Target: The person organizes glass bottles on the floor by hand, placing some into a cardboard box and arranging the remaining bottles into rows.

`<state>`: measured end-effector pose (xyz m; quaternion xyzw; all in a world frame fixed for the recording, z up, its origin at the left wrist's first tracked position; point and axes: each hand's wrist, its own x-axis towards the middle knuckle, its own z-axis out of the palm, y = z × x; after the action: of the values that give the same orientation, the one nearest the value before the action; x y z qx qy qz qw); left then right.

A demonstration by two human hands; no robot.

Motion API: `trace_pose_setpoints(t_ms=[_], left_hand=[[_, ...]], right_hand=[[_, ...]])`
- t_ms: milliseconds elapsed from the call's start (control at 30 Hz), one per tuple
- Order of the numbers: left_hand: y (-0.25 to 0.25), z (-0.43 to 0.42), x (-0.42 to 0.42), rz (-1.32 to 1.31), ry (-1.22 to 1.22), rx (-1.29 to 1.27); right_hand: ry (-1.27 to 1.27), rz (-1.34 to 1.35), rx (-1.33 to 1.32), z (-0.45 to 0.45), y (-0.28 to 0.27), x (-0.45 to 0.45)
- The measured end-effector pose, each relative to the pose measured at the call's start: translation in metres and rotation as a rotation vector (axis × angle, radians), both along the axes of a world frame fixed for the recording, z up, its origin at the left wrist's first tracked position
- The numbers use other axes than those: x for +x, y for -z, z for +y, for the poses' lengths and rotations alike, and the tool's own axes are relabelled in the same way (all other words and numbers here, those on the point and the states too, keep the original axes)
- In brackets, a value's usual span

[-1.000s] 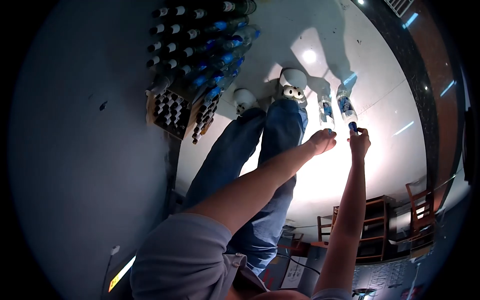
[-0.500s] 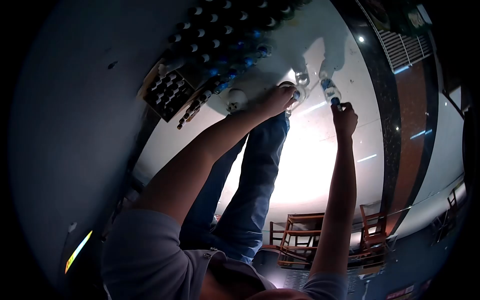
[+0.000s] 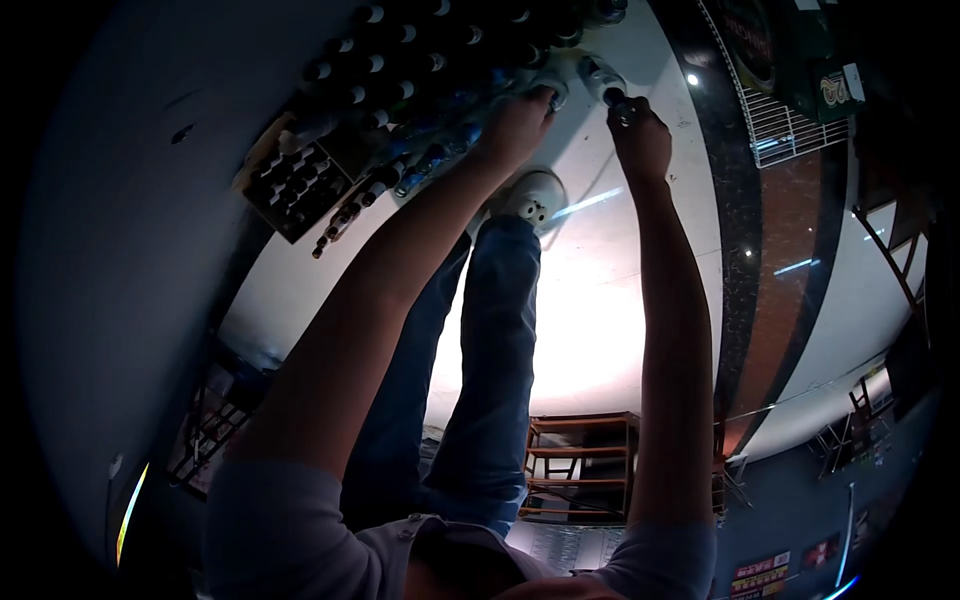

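My left hand (image 3: 518,127) is closed around the top of a clear glass bottle (image 3: 553,88), beside the front of a crowd of bottles. My right hand (image 3: 641,138) grips another clear bottle (image 3: 597,72) by its neck, with the bottle's base pointing away from me. That bottle is just right of the first one, and a gap shows between them. Many dark bottles with pale caps (image 3: 407,34) stand close together at the upper left. Several bottles with blue on them (image 3: 430,157) line the near side of the group. Dim light hides the labels.
A cardboard box of bottles (image 3: 291,190) stands by the left wall. My pale shoe (image 3: 535,196) is on the light floor behind the hands. A white wire rack (image 3: 790,130) and a green carton (image 3: 835,92) are at upper right. A wooden shelf (image 3: 580,452) appears at lower centre.
Both hands have moved forward and left in the view, carrying their bottles closer to the standing group. My pale shoe now shows more fully. The view has shifted slightly.
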<state>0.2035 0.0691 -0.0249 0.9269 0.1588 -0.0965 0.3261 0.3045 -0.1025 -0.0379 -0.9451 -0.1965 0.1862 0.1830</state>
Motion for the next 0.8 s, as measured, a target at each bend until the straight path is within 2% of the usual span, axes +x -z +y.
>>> trace_pose_setpoints(t_ms=[100, 133, 200, 433, 500, 600, 700, 800], left_hand=[[0.012, 0.008, 0.003, -0.089, 0.078, 0.123], [0.016, 0.007, 0.006, 0.055, 0.085, 0.158], [0.034, 0.006, 0.003, -0.105, 0.028, 0.114], [0.032, 0.011, 0.003, -0.062, 0.054, 0.054], [0.019, 0.01, 0.013, 0.2, 0.06, 0.087], [0.03, 0.009, 0.009, 0.048, 0.023, 0.045], [0.031, 0.006, 0.006, 0.061, 0.036, 0.099], [0.031, 0.007, 0.005, 0.07, 0.041, 0.119]], right_hand=[[-0.017, 0.014, 0.016, 0.018, 0.011, 0.006], [-0.022, 0.026, -0.009, 0.022, 0.015, 0.008], [-0.055, -0.033, 0.002, 0.03, 0.022, 0.013], [-0.009, 0.073, -0.063, 0.069, 0.007, 0.017], [0.018, 0.107, -0.059, 0.074, 0.005, 0.016], [0.05, 0.14, -0.094, 0.076, 0.001, 0.015], [0.054, 0.185, -0.086, 0.077, -0.007, 0.01], [0.168, 0.309, -0.132, 0.079, -0.012, 0.007]])
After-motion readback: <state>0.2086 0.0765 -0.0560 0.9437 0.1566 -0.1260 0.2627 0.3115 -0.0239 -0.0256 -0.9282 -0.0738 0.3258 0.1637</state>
